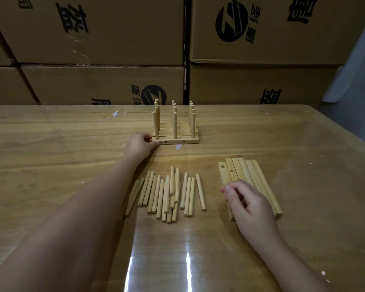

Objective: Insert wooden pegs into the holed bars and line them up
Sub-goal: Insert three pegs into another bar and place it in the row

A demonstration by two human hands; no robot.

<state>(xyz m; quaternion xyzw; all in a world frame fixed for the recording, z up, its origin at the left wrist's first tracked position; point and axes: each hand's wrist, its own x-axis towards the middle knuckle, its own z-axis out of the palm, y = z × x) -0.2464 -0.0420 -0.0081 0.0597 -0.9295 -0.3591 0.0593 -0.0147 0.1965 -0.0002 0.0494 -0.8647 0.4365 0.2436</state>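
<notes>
Several holed bars with upright pegs [175, 125] stand in a tight row at the table's middle back; the nearest bar [177, 141] shows two side holes. My left hand [140, 144] grips that nearest bar's left end, thumb and fingers around it. A loose heap of wooden pegs [171, 194] lies in front of me. To its right lies a stack of bare holed bars [247, 175]. My right hand [248, 202] hovers over the near end of that stack with loosely curled fingers, holding nothing that I can see.
The wooden table [72, 144] has a glossy cover with glare near the front edge. Stacked cardboard boxes [105, 49] form a wall right behind the table. A few white specks [114, 114] mark the tabletop at the back left.
</notes>
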